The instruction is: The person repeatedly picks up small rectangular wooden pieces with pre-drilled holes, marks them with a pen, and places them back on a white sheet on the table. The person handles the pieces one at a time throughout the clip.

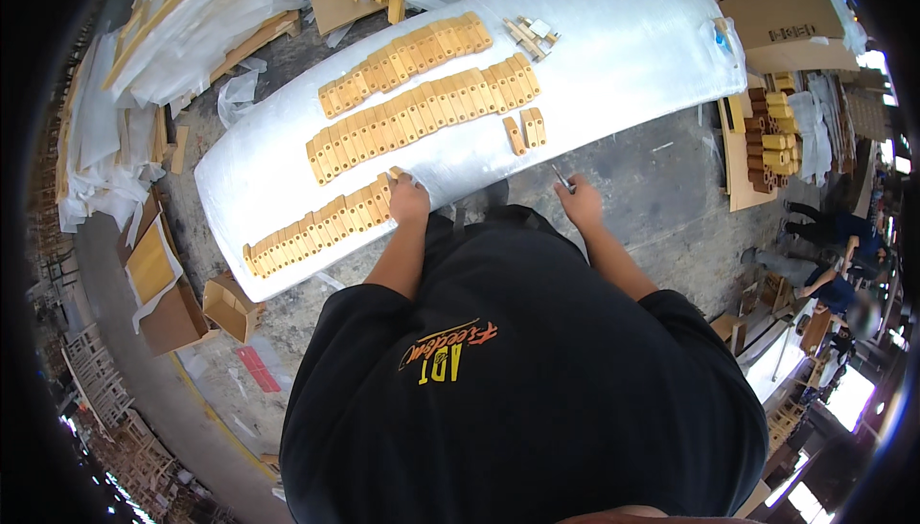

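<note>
My left hand (409, 200) is at the right end of the nearest row of small wooden blocks (321, 227), its fingers closed on a block at that end. In my right hand (581, 204), held just off the table's near edge, is a thin metal tool (560, 176); its exact kind is too small to make out. Two longer rows of blocks, a middle row (422, 114) and a far row (405, 59), lie beyond. Most blocks show two round holes. A few separate blocks (517, 135) rest between the middle row and my right hand.
The long table (632, 55) is wrapped in clear plastic. Several loose light-coloured pieces (530, 37) lie near its far edge. A cardboard box (791, 21) stands at the far right, above stacked wooden parts (774, 141). Plastic-wrapped stacks (182, 35) are at left. People work at the right.
</note>
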Available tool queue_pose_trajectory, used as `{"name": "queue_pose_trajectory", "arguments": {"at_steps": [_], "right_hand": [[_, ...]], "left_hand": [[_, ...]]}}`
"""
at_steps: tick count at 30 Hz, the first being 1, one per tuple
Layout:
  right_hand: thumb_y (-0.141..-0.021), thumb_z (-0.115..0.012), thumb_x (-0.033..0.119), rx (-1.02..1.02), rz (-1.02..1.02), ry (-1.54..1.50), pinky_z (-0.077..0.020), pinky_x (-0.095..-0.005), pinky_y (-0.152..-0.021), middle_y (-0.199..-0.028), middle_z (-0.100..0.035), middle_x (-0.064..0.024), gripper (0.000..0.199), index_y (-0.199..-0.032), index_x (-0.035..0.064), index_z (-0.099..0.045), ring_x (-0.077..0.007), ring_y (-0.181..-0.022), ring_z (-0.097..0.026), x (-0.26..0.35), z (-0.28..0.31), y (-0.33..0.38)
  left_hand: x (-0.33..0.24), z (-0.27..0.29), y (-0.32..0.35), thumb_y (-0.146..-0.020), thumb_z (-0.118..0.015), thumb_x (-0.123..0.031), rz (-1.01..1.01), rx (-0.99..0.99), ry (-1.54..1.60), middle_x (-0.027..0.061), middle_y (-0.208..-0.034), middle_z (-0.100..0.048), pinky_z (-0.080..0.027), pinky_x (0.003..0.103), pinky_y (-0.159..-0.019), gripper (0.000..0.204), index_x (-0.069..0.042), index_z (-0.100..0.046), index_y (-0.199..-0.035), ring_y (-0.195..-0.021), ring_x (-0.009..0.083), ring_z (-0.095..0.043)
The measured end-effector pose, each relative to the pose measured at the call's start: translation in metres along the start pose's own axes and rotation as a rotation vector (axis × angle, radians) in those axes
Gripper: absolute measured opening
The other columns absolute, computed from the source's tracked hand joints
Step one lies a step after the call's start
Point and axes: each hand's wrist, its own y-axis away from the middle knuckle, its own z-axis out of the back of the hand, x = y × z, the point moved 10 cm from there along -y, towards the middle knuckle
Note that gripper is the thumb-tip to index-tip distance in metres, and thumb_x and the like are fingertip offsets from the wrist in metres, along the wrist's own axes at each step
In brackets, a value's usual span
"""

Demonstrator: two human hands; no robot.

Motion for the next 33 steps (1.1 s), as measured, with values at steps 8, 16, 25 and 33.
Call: {"name": "queue_pose_trajectory", "arguments": {"at_steps": [8, 16, 25, 33], "right_hand": [[-0.089, -0.072, 0.043, 0.037, 0.023, -0.081, -0.0537, -0.0489, -0.076, -0.089, -0.072, -0.0227, 0.046, -0.109, 0.0016, -0.068, -0.0417, -0.085, -0.07, 0.008, 0.001, -0.008], [-0.093, -0.069, 0.034, 0.156, 0.155, -0.154, -0.0525, -0.042, -0.069, -0.082, -0.069, -0.0165, 0.035, -0.108, 0.0031, -0.068, -0.0315, -0.076, -0.069, 0.036, 0.012, -0.019], [-0.1, -0.062, 0.017, 0.449, 0.508, -0.607, -0.0507, -0.0355, -0.07, -0.079, -0.068, -0.0125, 0.019, -0.111, 0.0035, -0.07, -0.0224, -0.073, -0.065, 0.217, 0.091, 0.018], [-0.098, -0.063, 0.015, 0.23, 0.738, -0.424, -0.0495, -0.0353, -0.065, -0.075, -0.066, -0.0121, 0.017, -0.106, 0.0029, -0.072, -0.0226, -0.068, -0.062, 0.273, 0.142, 0.026]], "left_hand": [[0.024, 0.015, -0.008, -0.086, -0.073, -0.028, 0.182, -0.213, 0.261, 0.0263, -0.111, -0.069, -0.053, 0.047, -0.092, 0.048, 0.005, -0.058, -0.117, -0.103, 0.0422, -0.068], [-0.034, -0.006, -0.016, -0.091, -0.071, -0.038, -0.077, 0.257, 0.033, 0.0231, -0.113, -0.071, -0.057, 0.046, -0.086, 0.047, 0.004, -0.065, -0.112, -0.101, 0.0369, -0.072], [-0.187, 0.097, 0.068, -0.105, -0.052, -0.046, -0.308, 0.802, 1.243, 0.0111, -0.091, -0.065, -0.053, 0.033, -0.062, 0.048, -0.001, -0.058, -0.121, -0.073, 0.0213, -0.065], [-0.213, 0.165, 0.06, -0.105, -0.057, -0.031, -0.475, 0.528, 1.0, 0.0071, -0.087, -0.069, -0.043, 0.023, -0.05, 0.033, 0.0, -0.063, -0.118, -0.065, 0.0079, -0.058]]}}
